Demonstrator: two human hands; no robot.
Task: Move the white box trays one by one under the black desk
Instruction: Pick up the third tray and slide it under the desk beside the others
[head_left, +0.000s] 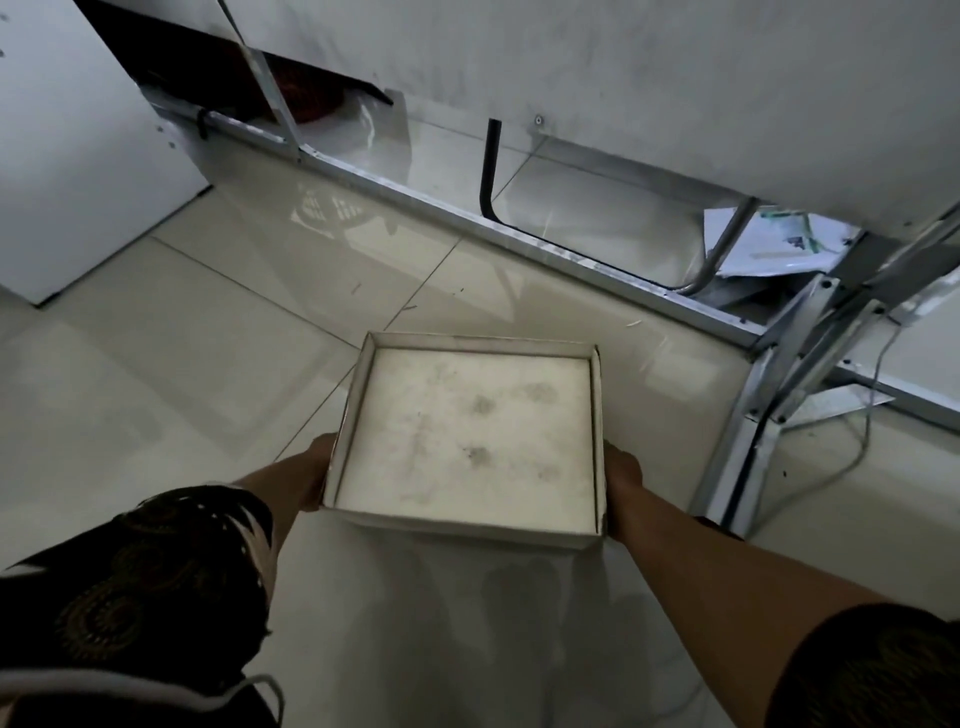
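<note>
A shallow white box tray (467, 441) with a smudged white inside hangs level above the tiled floor, in the lower middle of the view. My left hand (318, 470) grips its left side and my right hand (623, 486) grips its right side; the tray hides most of the fingers of both. No black desk shows in this frame.
A white partition wall (623, 93) on a metal floor rail (519, 228) runs across the back. A metal frame leg (748, 431) with loose cables stands at the right, with papers (769, 249) behind the rail. A white panel (78, 156) stands at the left. Glossy floor tiles lie ahead.
</note>
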